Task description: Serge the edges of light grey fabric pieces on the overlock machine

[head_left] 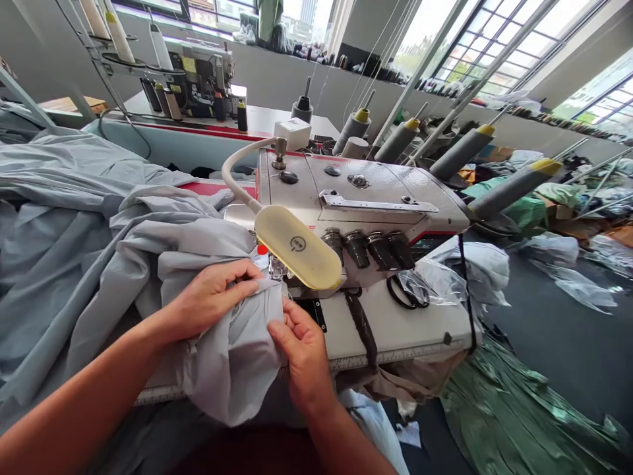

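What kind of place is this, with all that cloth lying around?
Most likely a garment sewing workshop. An industrial sewing machine fed by tall thread cones fills the table, both hands guide grey fabric at it, and another machine stands behind.

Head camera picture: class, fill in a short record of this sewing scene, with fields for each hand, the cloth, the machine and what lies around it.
left hand: the left hand grips the grey cloth near the needle area
right hand: the right hand pinches the cloth's edge from the front
cloth: bunched, draped leftward over the table
machine: sewing machine, with a lamp on a bent arm above the hands
nearby: scissors on the white table; thread cones behind
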Available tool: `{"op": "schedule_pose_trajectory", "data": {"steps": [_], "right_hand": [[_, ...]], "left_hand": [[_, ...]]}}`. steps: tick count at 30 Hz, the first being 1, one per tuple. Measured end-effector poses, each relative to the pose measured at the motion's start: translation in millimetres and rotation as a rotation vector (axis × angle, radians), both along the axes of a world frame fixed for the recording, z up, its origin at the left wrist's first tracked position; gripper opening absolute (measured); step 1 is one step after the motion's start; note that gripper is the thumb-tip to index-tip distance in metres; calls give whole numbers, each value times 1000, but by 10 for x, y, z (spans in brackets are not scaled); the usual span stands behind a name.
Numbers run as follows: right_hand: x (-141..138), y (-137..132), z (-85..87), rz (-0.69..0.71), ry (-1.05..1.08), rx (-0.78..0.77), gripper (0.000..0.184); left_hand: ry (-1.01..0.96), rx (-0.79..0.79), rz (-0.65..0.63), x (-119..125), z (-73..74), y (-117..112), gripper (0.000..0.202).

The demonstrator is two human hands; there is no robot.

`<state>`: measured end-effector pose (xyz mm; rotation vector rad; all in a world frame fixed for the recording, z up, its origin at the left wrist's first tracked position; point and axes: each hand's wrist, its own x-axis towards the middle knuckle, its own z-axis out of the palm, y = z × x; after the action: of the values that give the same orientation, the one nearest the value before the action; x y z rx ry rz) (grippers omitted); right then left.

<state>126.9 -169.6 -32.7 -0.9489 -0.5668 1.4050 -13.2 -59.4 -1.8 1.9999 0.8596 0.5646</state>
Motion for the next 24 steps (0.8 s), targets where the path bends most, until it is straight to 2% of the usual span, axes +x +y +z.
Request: {"op": "schedule_pose_trajectory", "data": {"steps": [9,16,24], "right_hand": [[-13,-13,43,22,24,3,37],[50,-75,-91,-37,-120,-120,26],[33,-109,-200,-27,-191,-174,28]], "left_hand": [[-43,-101,-20,32,80,-12,23],[11,-187,-134,16,219,119,26],[85,-225,-229,27,340,330,27]]}}
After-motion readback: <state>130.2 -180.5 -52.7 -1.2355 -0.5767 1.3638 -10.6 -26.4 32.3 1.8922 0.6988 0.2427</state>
